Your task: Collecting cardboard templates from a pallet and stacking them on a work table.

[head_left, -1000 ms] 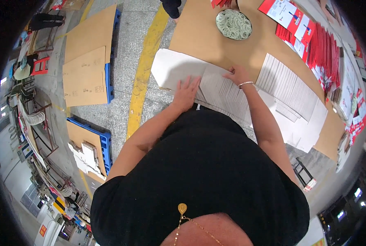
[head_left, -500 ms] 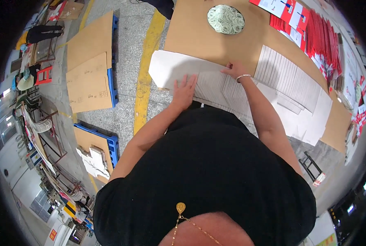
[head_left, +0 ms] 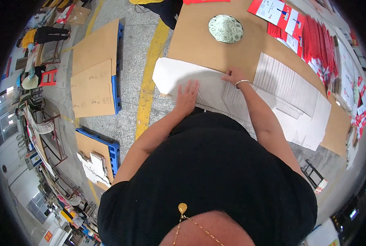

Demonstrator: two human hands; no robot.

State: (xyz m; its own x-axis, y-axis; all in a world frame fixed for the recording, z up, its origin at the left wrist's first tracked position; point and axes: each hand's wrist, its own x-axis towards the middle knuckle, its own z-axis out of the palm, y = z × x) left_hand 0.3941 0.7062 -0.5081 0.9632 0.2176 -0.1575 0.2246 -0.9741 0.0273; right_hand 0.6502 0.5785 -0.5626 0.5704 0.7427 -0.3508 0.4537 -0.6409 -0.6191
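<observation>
I am pressing my left hand [head_left: 187, 97] flat, fingers spread wide, on a fanned stack of white sheets [head_left: 207, 88] lying at the near edge of the counter [head_left: 199, 45]. My right hand [head_left: 233, 76] is resting on the far edge of the same stack, fingers curled down onto the paper; I cannot tell whether that grip is pinching a sheet or only pressing. A light bangle [head_left: 241, 82] is sitting on my right wrist.

Surroundings: a round coil of pale rubber bands [head_left: 226, 28] is lying farther back on the counter, well apart from both hands. A second spread of lined white sheets [head_left: 289, 88] is lying just beside my right hand, to the right. Red and white printed cards [head_left: 314, 39] are lining the far right edge. Nothing is standing between my hands and the stack.

Orientation: the stack's long axis is running left to right across my front, with the left end overhanging the counter edge and the sheets stepping off toward the right.

Surface and room: the counter top is plain brown board. Below it, a grey concrete floor [head_left: 133, 61] is carrying a yellow painted line [head_left: 150, 78]. Brown cardboard sheets [head_left: 94, 74] are lying on blue pallets [head_left: 116, 94] to my left.
</observation>
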